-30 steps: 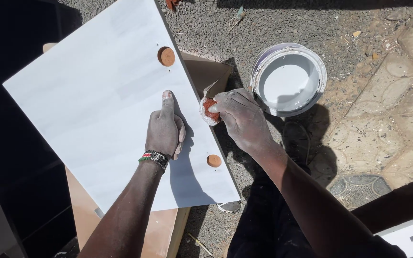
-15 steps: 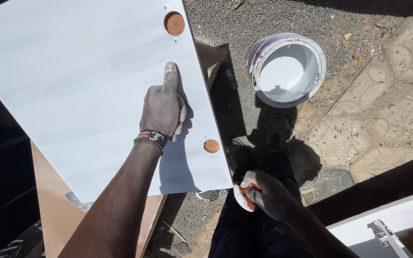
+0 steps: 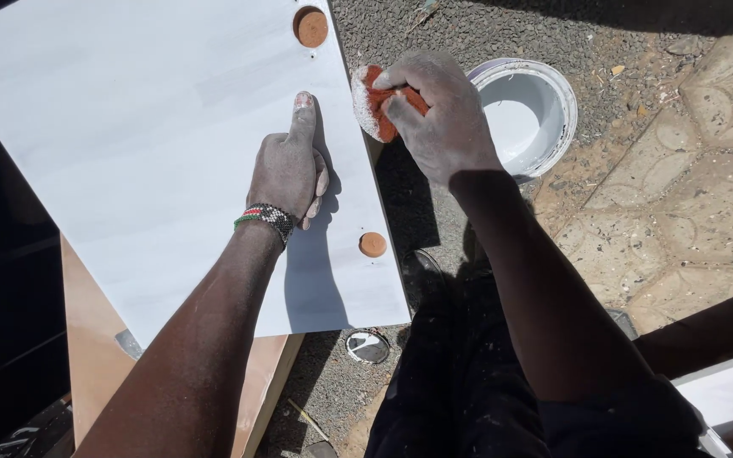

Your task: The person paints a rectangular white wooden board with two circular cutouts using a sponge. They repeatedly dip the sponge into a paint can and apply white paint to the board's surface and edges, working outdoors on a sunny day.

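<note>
A white painted board (image 3: 129, 144) with two round brown holes (image 3: 310, 26) (image 3: 372, 244) lies across a brown panel. My left hand (image 3: 288, 170) rests flat on the board near its right edge, index finger stretched forward, a beaded wristband on the wrist. My right hand (image 3: 439, 110) is closed on a reddish pad coated with white dust (image 3: 371, 102), held at the board's right edge. Both hands are dusted white.
An open paint tin (image 3: 523, 114) with white paint stands on the gravel to the right of the board. A small round lid (image 3: 368, 346) lies on the ground below the board. Patterned paving (image 3: 680, 212) runs along the right. A brown panel (image 3: 95, 339) sits beneath the board.
My right hand dropped down to my lap half a second ago and has come back up to the board's right edge with the pad. The left hand has stayed on the board.
</note>
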